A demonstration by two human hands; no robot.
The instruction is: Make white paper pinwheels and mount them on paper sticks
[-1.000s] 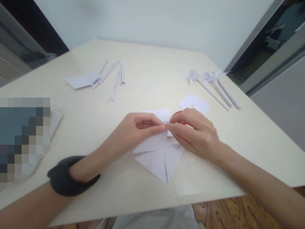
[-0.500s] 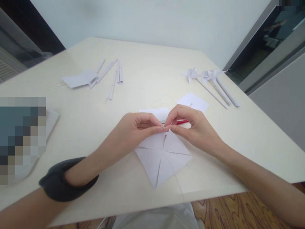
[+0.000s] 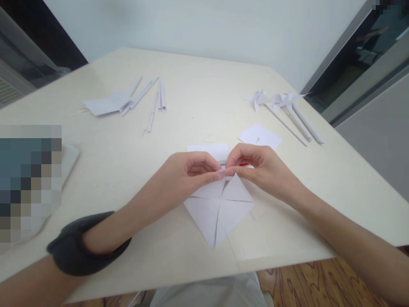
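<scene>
A square of white paper (image 3: 234, 213) lies corner-on to me near the table's front edge, with slits running from its corners towards the middle. My left hand (image 3: 188, 172) pinches the paper's far corner between thumb and index finger. Right beside it, my right hand (image 3: 255, 164) is closed in a pinch at the same corner, its fingertips nearly touching the left ones. A slit gapes just below the fingers. Behind the hands lie a white paper strip (image 3: 207, 149) and a red stick-like item (image 3: 244, 164), mostly hidden by my right hand.
Finished paper pinwheels (image 3: 283, 101) on rolled sticks rest at the far right. Another paper piece (image 3: 260, 135) sits nearer. Back left are several rolled paper tubes (image 3: 140, 97) and a stack of paper sheets (image 3: 107, 104). A blurred-out object (image 3: 28, 183) stands at the left.
Both hands have shifted slightly right with the paper's far corner. The paper has turned a little, and the slit under my fingers gapes wider.
</scene>
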